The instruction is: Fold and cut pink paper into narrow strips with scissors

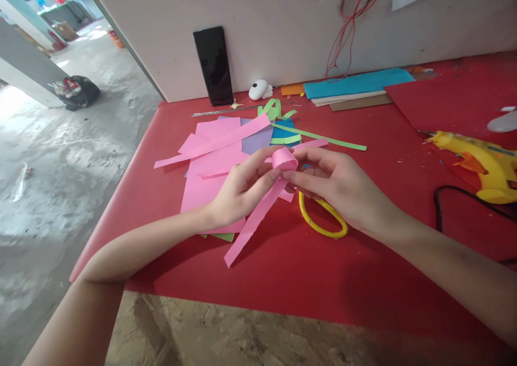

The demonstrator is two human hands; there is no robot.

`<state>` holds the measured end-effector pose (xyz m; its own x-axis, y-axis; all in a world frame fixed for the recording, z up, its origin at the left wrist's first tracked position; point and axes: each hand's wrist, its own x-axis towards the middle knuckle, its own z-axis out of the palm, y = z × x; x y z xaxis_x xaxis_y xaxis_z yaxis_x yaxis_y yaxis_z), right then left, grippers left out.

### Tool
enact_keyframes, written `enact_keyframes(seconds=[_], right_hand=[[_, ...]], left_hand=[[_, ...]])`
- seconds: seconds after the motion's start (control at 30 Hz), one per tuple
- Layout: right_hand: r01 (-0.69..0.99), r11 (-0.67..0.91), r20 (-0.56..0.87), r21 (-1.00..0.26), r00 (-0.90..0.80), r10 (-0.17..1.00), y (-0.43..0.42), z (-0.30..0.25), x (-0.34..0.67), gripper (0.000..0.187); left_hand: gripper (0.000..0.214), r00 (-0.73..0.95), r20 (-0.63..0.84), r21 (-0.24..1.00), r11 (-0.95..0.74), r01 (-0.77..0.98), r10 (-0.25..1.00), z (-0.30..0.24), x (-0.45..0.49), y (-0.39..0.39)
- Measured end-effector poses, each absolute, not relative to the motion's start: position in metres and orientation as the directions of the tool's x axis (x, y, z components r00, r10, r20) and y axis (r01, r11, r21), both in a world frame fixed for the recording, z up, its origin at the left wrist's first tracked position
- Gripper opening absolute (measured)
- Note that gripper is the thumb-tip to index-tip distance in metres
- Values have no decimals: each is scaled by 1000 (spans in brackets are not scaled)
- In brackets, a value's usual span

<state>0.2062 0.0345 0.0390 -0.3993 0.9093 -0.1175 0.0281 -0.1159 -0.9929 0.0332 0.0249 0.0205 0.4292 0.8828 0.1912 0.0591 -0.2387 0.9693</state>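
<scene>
Between my two hands is a pink paper strip, curled into a loop at its top, with a long tail slanting down toward me. My left hand pinches the loop's left side between thumb and fingers. On the right side, the thumb and fingertips of my right hand close on the same strip. Beneath my right hand lies a pair of scissors, of which a yellow handle shows; the blades are hidden. Pink paper sheets and loose pink strips lie under and beyond my left hand.
A dark phone leans on the wall behind a white case. Green strips lie past my hands. At the right sits a yellow glue gun with a black cord. The red table ends at the left and front.
</scene>
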Motion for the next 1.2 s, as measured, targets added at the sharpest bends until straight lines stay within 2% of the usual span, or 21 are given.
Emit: enact_keyframes(seconds=[0.13, 0.3, 0.43, 0.6, 0.7, 0.87, 1.03, 1.2], right_hand=[[-6, -125, -113, -992, -400, 910, 32, 38, 204, 28], [86, -73, -97, -994, -311, 945, 24, 40, 198, 33], [101, -49, -76, -994, -292, 953, 20, 41, 197, 34], [54, -44, -58, -998, -302, 951, 26, 38, 202, 28], [7, -24, -25, -1000, -271, 962, 33, 37, 208, 20], [96, -31, -59, -995, -309, 949, 41, 42, 217, 20], [234, 133, 48, -963, -335, 941, 41, 49, 218, 33], [311, 171, 51, -935, -359, 932, 41, 51, 218, 32]], left_hand=[[25, 376, 212, 943, -289, 162, 902, 17, 32, 25], [16, 307, 243, 926, -314, 209, 920, 17, 32, 24], [13, 353, 279, 912, -361, 193, 893, 19, 32, 22], [29, 397, 305, 876, -419, 241, 866, 20, 29, 23], [30, 387, 320, 885, -418, 203, 865, 24, 27, 23], [24, 345, 243, 938, -310, 154, 907, 33, 29, 25], [17, 365, 133, 981, -174, 81, 921, 36, 30, 29], [12, 398, 68, 994, -95, 51, 915, 38, 30, 30]])
